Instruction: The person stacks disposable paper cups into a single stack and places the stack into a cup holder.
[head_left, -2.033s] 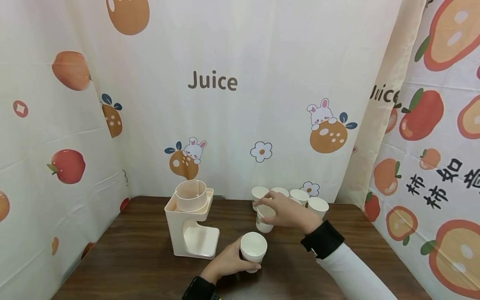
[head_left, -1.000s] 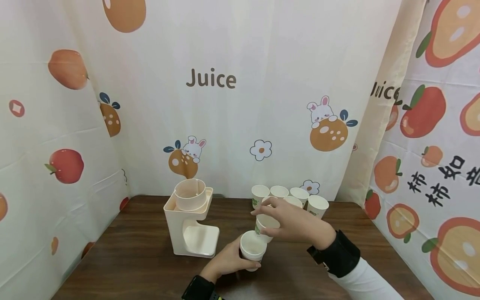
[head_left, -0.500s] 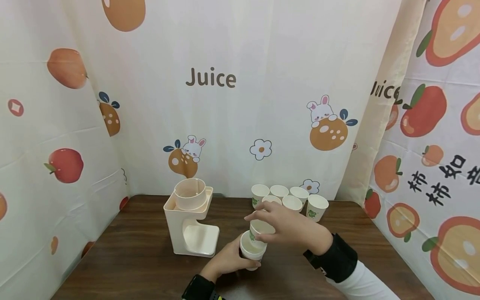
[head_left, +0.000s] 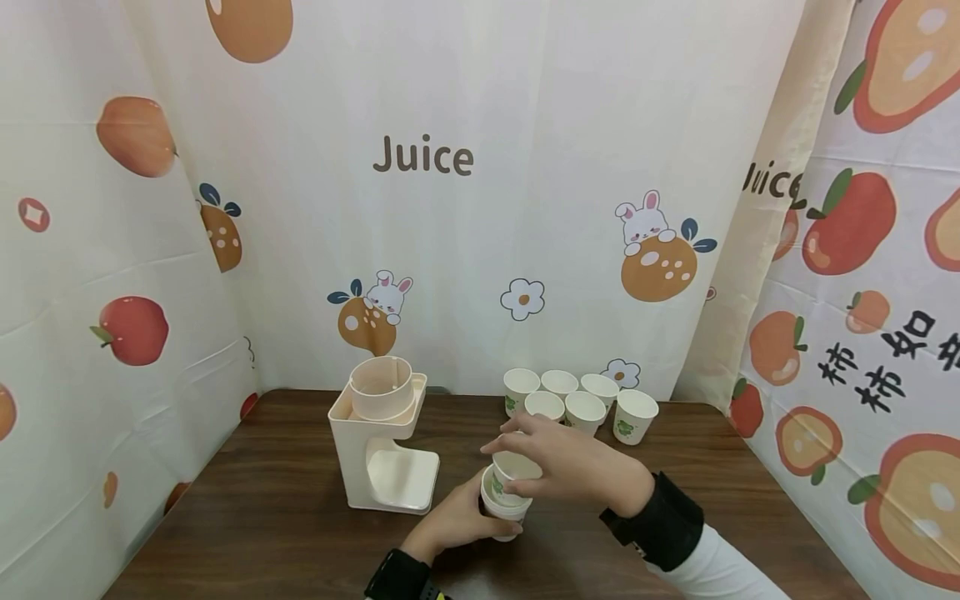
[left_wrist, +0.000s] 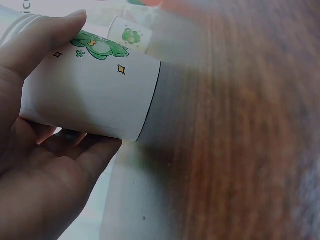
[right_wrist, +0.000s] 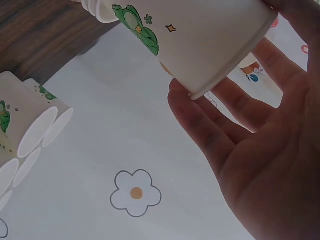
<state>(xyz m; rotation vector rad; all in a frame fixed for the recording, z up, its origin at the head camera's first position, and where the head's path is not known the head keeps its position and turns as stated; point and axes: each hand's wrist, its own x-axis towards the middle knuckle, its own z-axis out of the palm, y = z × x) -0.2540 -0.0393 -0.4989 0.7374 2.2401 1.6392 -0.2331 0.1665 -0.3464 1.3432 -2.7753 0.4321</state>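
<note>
We hold the lower paper cup (head_left: 504, 505) upright on the counter (head_left: 300, 517) with the left hand (head_left: 450, 525), its grip wrapped around the cup wall. The right hand (head_left: 577, 467) pinches the upper paper cup (head_left: 514, 472) at the rim from above. The upper cup sits directly over the lower one, axes nearly aligned, partly nested. Six spare cups (head_left: 585, 408) stand behind, the cup dispenser (head_left: 382, 442) to the left.

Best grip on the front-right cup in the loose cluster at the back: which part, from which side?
Grip the front-right cup on its side wall just below the rim, coming from the right front. It stands upright, mouth up, its right side is open, and other cups crowd its left and back.
</note>
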